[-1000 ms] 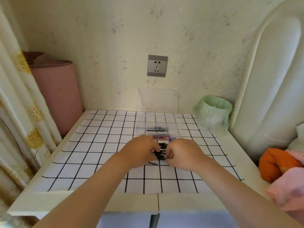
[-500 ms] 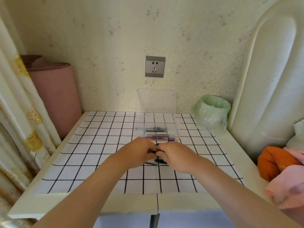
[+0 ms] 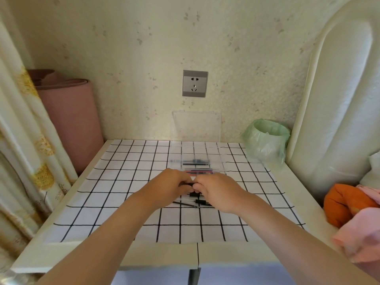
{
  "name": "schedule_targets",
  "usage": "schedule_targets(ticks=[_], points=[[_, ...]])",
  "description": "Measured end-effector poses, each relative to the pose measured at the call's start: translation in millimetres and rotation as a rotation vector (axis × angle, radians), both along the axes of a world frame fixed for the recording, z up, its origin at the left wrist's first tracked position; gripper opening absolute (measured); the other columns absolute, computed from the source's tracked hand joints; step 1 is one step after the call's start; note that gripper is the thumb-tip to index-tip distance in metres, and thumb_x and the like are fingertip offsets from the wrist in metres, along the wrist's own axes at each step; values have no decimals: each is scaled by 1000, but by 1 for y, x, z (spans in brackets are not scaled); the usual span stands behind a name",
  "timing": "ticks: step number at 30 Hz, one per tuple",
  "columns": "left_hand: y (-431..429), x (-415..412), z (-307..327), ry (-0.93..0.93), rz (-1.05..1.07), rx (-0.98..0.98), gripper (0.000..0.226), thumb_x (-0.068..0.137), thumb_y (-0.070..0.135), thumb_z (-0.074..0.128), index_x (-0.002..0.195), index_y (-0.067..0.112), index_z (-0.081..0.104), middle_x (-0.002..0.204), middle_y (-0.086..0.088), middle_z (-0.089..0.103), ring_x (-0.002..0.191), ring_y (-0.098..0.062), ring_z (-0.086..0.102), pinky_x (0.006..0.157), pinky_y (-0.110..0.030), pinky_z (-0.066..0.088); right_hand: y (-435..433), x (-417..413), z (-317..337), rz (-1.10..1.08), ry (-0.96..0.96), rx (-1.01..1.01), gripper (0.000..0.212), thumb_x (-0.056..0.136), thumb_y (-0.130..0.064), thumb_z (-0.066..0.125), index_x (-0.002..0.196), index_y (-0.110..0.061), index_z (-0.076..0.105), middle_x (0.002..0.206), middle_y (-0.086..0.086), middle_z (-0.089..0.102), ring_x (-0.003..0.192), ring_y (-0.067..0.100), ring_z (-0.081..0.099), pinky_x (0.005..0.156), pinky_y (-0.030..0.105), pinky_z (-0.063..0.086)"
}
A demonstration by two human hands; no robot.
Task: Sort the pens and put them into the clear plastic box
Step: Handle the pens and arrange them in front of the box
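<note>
Head view: both grips closed on one black pen, most of it hidden

The left grip (image 3: 170, 186) and the right grip (image 3: 218, 192) meet knuckle to knuckle above the desk (image 3: 61, 254), fingers curled inward. Between them only a short dark stretch of a black pen (image 3: 188, 184) shows. Each grip appears to pinch an end of it, but the fingertips are turned away from the camera and how they sit on the barrel cannot be made out.

Just under the right grip, on its near side, a few loose pens (image 3: 198, 201) lie on the checked cloth (image 3: 123, 182). Their right ends run under the palm, so their number is hard to tell, and one thin one sticks out toward the left forearm.

Directly beyond both grips, and close to them, stands the clear plastic box (image 3: 223, 161). Its walls are so transparent that only faint edges show. Inside, dark pens (image 3: 195, 161) lie crosswise in the far part and reddish pens (image 3: 199, 171) lie against the near wall, partly covered by the knuckles. Behind the box a clear lid (image 3: 196, 126) stands against the wall, barely visible.

Far to the right of the right grip sit a green-lined bin (image 3: 265, 138) and orange and pink fabric (image 3: 345, 204), the fabric cut off by the frame edge. Far to the left of the left grip a pink roll (image 3: 70, 120) stands half behind a curtain (image 3: 20, 140)
</note>
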State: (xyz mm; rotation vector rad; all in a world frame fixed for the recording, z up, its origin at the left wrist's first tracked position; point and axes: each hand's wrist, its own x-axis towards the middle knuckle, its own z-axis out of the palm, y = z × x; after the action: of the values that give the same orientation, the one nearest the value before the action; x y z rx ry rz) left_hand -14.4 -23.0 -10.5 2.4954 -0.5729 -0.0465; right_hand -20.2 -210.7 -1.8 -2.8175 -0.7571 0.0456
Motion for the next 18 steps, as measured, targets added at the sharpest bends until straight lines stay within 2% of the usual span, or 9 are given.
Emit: schedule_targets(ticks=[4, 9, 13, 16, 18], points=[[1, 0, 4, -24, -5, -17, 13, 93, 30, 65, 89, 19, 73, 65, 9, 55, 54, -2, 46, 54, -14, 36, 0, -1, 0, 17, -11, 27, 32, 104, -37, 34, 101, -20, 61, 87, -4, 64, 81, 19, 57, 73, 37, 47], [-7, -2, 7, -63, -42, 97, 20, 92, 32, 66, 93, 14, 74, 76, 1, 61, 61, -8, 48, 60, -21, 40, -2, -4, -1, 25, 0, -9, 32, 104, -34, 34, 96, -17, 59, 82, -3, 59, 77, 19, 54, 66, 35, 44], [-9, -4, 14, -65, -34, 38, 23, 92, 32, 66, 93, 12, 76, 75, -6, 65, 60, -8, 47, 55, -16, 34, -3, 0, 7, -11, 72, 41, 33, 105, -34, 34, 93, -17, 59, 77, -7, 54, 81, 18, 53, 68, 33, 39], [-4, -8, 19, -93, -43, 5, 18, 93, 27, 65, 94, 14, 77, 69, 0, 60, 54, -5, 44, 54, -15, 34, -1, 0, 14, 5, 23, 44, 35, 104, -38, 35, 97, -18, 63, 84, -3, 63, 78, 18, 57, 69, 34, 44], [0, -10, 18, -98, -22, -19, 12, 93, 27, 66, 95, 23, 77, 66, 10, 58, 55, -2, 48, 54, -13, 35, 0, -1, 15, 19, 11, 80, 34, 103, -40, 38, 95, -19, 63, 79, -5, 62, 73, 15, 55, 64, 32, 42]])
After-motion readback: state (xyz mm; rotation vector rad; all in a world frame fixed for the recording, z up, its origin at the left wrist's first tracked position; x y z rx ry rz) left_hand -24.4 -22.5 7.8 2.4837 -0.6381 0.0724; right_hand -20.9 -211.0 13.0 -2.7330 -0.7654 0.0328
